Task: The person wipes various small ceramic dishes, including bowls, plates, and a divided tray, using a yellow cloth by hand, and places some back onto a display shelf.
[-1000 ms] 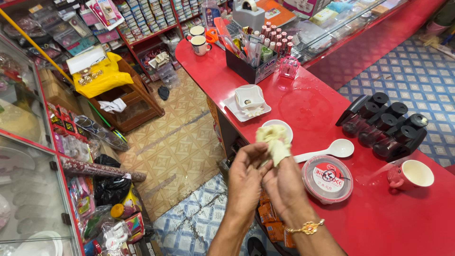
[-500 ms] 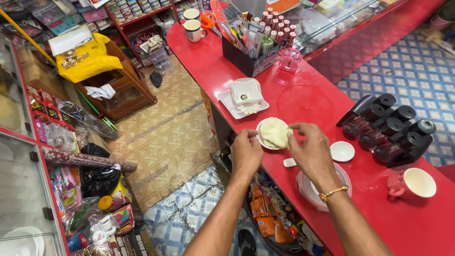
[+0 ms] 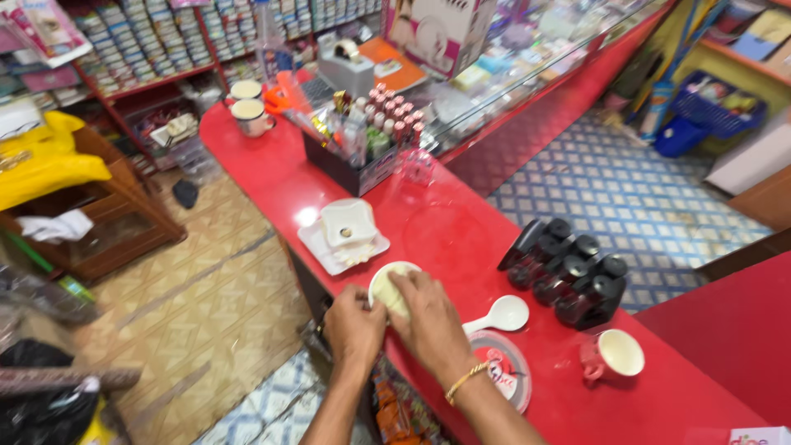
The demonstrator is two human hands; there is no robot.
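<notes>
A small round white bowl (image 3: 384, 277) stands on the red counter (image 3: 445, 231) near its front edge, with a pale cloth or paper wad inside. My left hand (image 3: 353, 323) grips the bowl's near rim. My right hand (image 3: 430, 317) presses down on the wad in the bowl, fingers curled over it. A white spoon (image 3: 501, 314) lies just right of my right hand, beside a round lidded container (image 3: 504, 371) partly hidden by my wrist.
A square white dish on a white tray (image 3: 346, 235) sits behind the bowl. A black rack of dark jars (image 3: 567, 272) and a pink cup (image 3: 611, 356) are to the right. A box of small bottles (image 3: 361, 140) and two mugs (image 3: 247, 107) stand farther back. Tiled floor lies left.
The pale wad was held up between both hands, then lowered into the bowl. Now my right hand covers it and my left hand holds the rim. The camera view has tilted upward.
</notes>
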